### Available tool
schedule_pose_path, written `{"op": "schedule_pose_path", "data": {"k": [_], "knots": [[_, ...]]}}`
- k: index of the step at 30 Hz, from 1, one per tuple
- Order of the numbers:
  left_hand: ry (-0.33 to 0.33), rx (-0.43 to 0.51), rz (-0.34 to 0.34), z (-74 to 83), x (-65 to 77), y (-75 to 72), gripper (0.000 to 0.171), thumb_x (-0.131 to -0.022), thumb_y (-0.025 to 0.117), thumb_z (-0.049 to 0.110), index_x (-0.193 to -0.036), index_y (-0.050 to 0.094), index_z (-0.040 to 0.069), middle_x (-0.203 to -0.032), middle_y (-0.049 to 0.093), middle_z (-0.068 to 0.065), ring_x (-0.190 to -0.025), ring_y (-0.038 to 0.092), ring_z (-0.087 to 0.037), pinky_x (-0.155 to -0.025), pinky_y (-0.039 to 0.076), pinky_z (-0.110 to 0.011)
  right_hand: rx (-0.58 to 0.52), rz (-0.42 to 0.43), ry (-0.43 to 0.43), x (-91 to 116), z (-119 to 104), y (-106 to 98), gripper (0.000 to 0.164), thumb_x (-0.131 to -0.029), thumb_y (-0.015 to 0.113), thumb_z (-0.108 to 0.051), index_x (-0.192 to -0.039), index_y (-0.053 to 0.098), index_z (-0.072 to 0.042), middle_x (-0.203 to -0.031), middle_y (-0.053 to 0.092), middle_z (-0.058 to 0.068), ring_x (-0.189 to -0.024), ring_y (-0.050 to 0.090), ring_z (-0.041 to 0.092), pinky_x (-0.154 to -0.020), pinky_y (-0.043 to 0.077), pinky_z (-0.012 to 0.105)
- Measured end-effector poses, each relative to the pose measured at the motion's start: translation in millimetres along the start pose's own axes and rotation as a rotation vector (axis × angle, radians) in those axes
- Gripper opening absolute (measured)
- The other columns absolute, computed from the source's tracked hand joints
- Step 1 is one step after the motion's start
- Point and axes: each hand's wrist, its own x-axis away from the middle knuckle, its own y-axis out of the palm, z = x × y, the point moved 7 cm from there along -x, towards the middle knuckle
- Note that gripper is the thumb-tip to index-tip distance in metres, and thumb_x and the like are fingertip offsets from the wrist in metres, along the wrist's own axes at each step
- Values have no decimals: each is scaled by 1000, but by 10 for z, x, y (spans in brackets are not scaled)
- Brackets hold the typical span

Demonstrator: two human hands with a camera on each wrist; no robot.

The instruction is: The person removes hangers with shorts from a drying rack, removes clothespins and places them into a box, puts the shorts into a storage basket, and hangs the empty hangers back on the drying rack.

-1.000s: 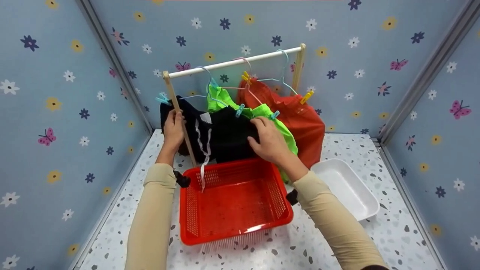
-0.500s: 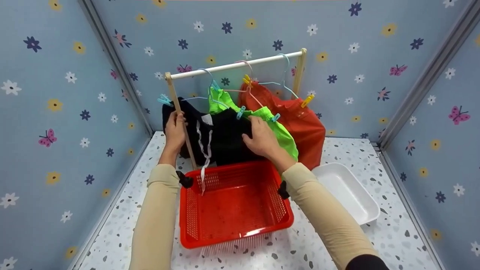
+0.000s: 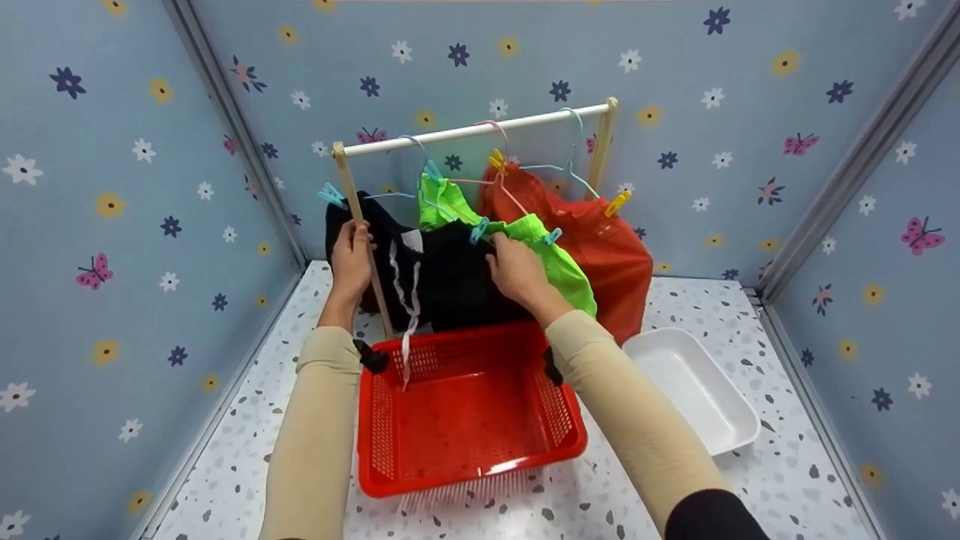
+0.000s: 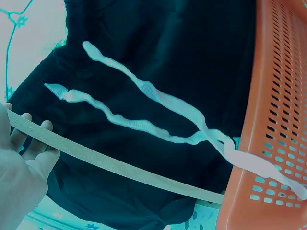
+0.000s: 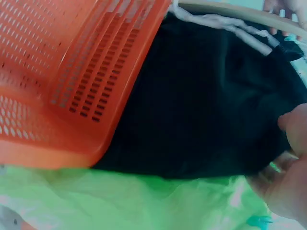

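Black drawstring shorts hang by blue clothespins from a blue hanger on the small rack, a white drawstring dangling down their front. My left hand grips the rack's wooden post, fingers behind it, beside the shorts' left end. At the other end, my right hand pinches the shorts' upper edge right by a blue clothespin. Its thumb lies over the black cloth, while the other fingers are partly hidden. Bright green shorts hang close behind this hand.
A red basket stands in front of the rack, with the drawstring's end hanging over its rim. Rust-red shorts hang at the right under the white rail. A white tray lies on the speckled floor, right of the basket.
My right hand has slid left along the black shorts' upper edge, up to the blue clothespin. The left hand stays on the post.
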Motion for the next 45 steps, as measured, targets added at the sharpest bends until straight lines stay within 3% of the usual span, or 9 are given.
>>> {"op": "schedule_pose_path", "data": {"k": [4, 7, 12, 16, 19, 26, 32, 40, 45], "knots": [[22, 12, 16, -14, 17, -51, 45, -105, 34, 40, -129, 48, 4, -115, 51, -17, -108, 56, -30, -90, 43, -41, 46, -3, -75, -43, -95, 64, 21, -101, 45, -10, -117, 52, 1, -99, 64, 21, -94, 63, 38, -79, 50, 48], [42, 25, 19, -6, 20, -69, 46, -105, 35, 39, -129, 47, 3, -116, 51, -20, -108, 56, -31, -88, 42, -41, 22, 23, -91, -55, -120, 89, 19, -103, 43, -14, -113, 51, 1, -93, 64, 21, -89, 63, 39, -74, 51, 48], [55, 71, -12, 152, 84, -54, 43, -106, 35, 30, -131, 45, -4, -121, 48, -28, -113, 52, -39, -92, 41, -45, -86, 162, -109, -23, -48, 23, 23, -105, 44, -25, -98, 53, -6, -75, 60, 14, -73, 64, 35, -60, 49, 46], [38, 96, -45, 342, 190, -14, 40, -107, 35, 21, -132, 42, -9, -124, 45, -34, -116, 49, -45, -94, 39, -48, -98, 276, -144, 46, 40, -104, 23, -103, 48, -27, -89, 55, -9, -65, 54, 10, -66, 62, 33, -57, 47, 44], [32, 84, -48, 394, 222, 11, 39, -107, 34, 20, -133, 42, -8, -124, 46, -33, -116, 49, -44, -94, 39, -47, -102, 350, -179, 106, 66, -243, 23, -102, 51, -25, -87, 58, -9, -64, 54, 10, -65, 62, 31, -57, 47, 43], [69, 81, -29, 135, 92, 23, 42, -107, 35, 28, -130, 45, -6, -119, 48, -32, -113, 51, -44, -94, 38, -51, -124, 428, -181, 227, 77, -539, 22, -100, 54, -26, -89, 64, -9, -69, 62, 10, -65, 62, 28, -61, 50, 42], [74, 35, 11, -10, 28, 65, 48, -105, 33, 39, -128, 46, -1, -116, 50, -24, -109, 53, -38, -90, 41, -44, -122, 458, -158, 367, 144, -781, 22, -98, 57, -27, -91, 66, -8, -66, 61, 12, -62, 62, 30, -59, 51, 44], [57, 33, 2, 0, 51, 69, 45, -105, 35, 40, -128, 49, 5, -117, 52, -18, -110, 54, -37, -88, 43, -46, -137, 479, -202, 616, 317, -1141, 21, -93, 62, -23, -79, 60, -7, -59, 52, 8, -55, 55, 26, -53, 45, 40], [63, 14, 1, 65, 60, 16, 47, -106, 33, 38, -130, 47, 0, -115, 51, -16, -108, 55, -34, -87, 43, -45, -180, 473, -221, 785, 320, -1390, 19, -90, 67, -21, -79, 63, -6, -60, 54, 4, -58, 54, 20, -57, 46, 35]]}}
